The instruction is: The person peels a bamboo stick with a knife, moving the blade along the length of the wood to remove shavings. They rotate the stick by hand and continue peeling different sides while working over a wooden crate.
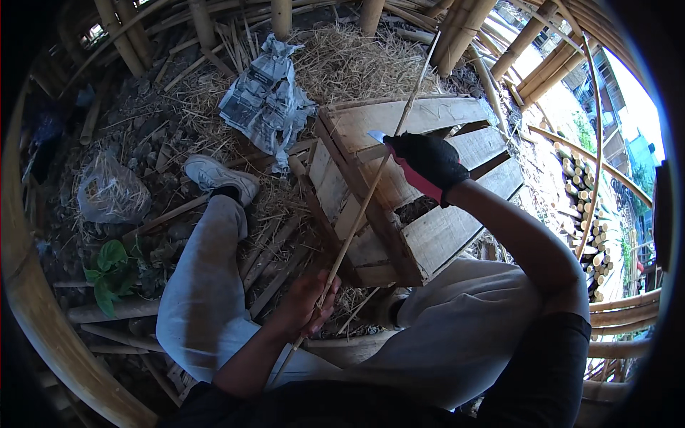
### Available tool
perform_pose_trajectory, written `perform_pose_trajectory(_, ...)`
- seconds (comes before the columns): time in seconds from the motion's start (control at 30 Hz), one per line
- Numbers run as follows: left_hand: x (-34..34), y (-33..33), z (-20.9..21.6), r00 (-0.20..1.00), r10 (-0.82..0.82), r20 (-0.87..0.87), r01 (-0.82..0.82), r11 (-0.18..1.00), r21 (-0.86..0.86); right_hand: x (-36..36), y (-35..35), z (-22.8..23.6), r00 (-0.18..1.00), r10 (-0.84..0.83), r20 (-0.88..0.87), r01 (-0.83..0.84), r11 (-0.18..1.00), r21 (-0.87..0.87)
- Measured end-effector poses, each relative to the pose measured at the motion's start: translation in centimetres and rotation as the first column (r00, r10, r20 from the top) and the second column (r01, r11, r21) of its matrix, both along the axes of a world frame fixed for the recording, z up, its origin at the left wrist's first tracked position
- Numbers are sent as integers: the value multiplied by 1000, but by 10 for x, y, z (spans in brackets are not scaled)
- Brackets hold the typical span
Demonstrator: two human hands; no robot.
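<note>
A long, thin bamboo strip (362,205) slants from my lap up past the far side of a wooden crate. My bare left hand (307,303) is closed around its lower part. My right hand (428,165) wears a black and pink glove and is closed on a knife (376,135). Only a short, pale blade shows beyond the glove, close beside the strip; whether it touches cannot be told. The knife's handle is hidden in the fist. Under the strip and my right hand stands the slatted wooden crate (442,239), between my legs.
Crumpled newspaper (264,100) lies on straw beyond the crate. A clear plastic bag (113,189) and a green leafy plant (108,274) are at left. Bamboo posts (464,32) rise at the back. Stacked bamboo poles (581,203) lie at right, and a thick curved pole (57,328) runs along the left.
</note>
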State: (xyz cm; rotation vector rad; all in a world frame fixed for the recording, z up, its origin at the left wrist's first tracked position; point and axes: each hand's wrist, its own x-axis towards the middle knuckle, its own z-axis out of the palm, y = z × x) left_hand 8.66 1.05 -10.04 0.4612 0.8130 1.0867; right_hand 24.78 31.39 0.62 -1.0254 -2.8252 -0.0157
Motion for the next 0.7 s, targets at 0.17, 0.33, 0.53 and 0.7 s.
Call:
perform_pose_trajectory(0.17, -2, 8, 0, 987, -2, 162, 13, 998, -66, 1, 23, 22, 998, -56, 37, 55, 998, 26)
perform_pose_trajectory(0.33, -2, 8, -14, 968, -8, 251, 21, 998, -52, 0, 11, 3, 998, 32, -46, -35, 998, -59)
perform_pose_trajectory(0.53, -7, 9, -18, 951, -17, 310, 50, 994, -100, 4, 5, -10, 998, 30, -50, -40, 975, -218)
perform_pose_trajectory(0.7, -5, 10, -15, 920, -26, 390, 76, 990, -114, 4, 25, 6, 991, 31, 129, -36, 999, 34)
